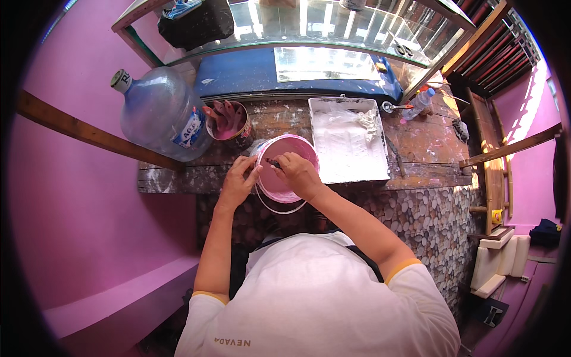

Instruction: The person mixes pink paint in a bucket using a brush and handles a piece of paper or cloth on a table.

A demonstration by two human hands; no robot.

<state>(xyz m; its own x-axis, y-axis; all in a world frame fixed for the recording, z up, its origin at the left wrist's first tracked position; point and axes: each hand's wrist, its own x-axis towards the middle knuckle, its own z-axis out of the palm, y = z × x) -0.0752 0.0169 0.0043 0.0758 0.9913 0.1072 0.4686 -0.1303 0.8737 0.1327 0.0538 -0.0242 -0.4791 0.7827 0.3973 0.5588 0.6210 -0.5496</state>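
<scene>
A bucket (304,146) with a white rim and pink-coated inside stands at the table's front edge, its wire handle hanging toward me. My left hand (239,180) is at the near left of the rim, fingers curled and closed on it. Over the bucket's mouth, my right hand (297,175) is closed around a small dark piece (272,162), mostly hidden by the fingers, so its kind is unclear. Right of the bucket lies a white-coated paint tray (348,149) with crumpled clear plastic (367,124) in it. Behind my left hand, a tin (244,138) holds pink-stained gloves (225,116).
A large water jug (160,110) stands on the left of the wooden table (425,149). At the right are a roller frame (395,107) and a plastic bottle (422,102). Behind sit a blue padded board (238,74) and a glass case (297,27). A wooden post (95,130) crosses the left.
</scene>
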